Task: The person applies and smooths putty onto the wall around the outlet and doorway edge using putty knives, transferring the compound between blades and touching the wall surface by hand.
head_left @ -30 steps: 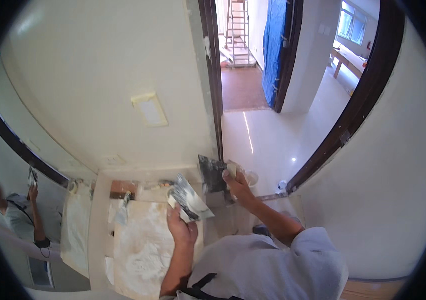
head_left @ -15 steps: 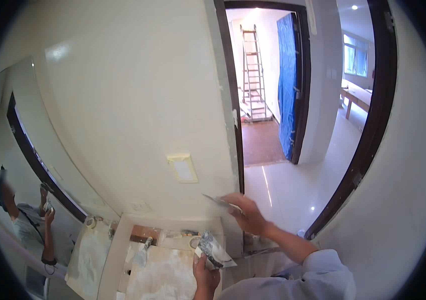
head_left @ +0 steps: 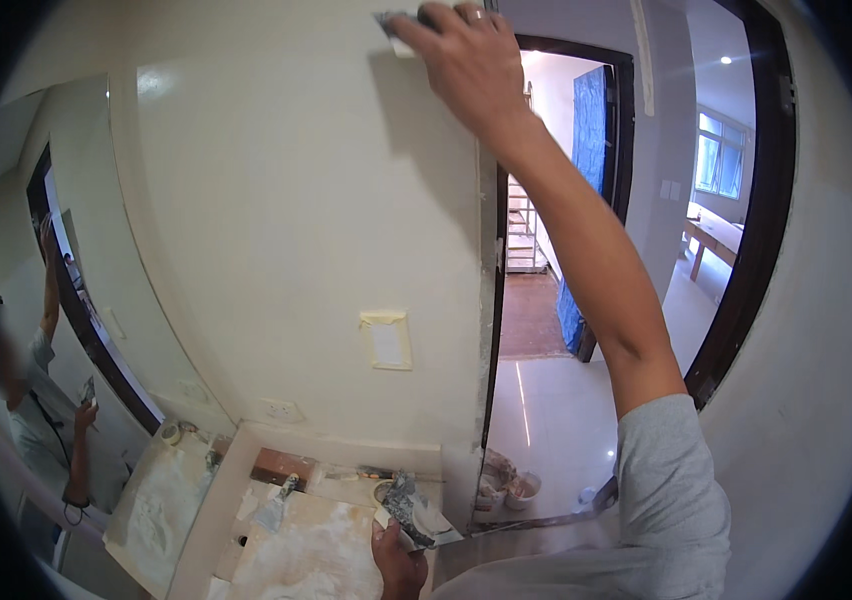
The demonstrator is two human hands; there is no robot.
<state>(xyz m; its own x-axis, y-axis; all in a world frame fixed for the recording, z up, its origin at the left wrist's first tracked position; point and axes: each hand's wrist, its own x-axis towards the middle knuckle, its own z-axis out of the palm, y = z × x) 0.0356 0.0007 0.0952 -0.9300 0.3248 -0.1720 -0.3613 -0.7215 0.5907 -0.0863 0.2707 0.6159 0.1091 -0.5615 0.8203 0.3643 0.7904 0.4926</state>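
High on the cream wall (head_left: 276,200), my right hand (head_left: 471,70) is closed around a putty knife (head_left: 398,38). Its blade lies at the wall surface, left of the doorway, and the handle is mostly hidden by my fingers. Low in front of me, my left hand (head_left: 401,562) grips the edge of a pale flat putty board (head_left: 441,528). Dark grey filler (head_left: 406,500) is heaped and smeared on that board. Another putty knife (head_left: 274,510) lies on the stained, dusty counter (head_left: 306,550) to the left.
A wall plate (head_left: 386,342) is edged with masking tape, and a socket (head_left: 282,410) sits lower left. A mirror (head_left: 76,250) covers the left wall. Beyond the dark door frame (head_left: 491,400) are small tubs (head_left: 521,490), a blue-covered door (head_left: 589,140) and a ladder (head_left: 523,230).
My right hand has risen from beside the doorway, above the putty board, to high on the wall with its knife. My left hand and the board have shifted slightly downward.
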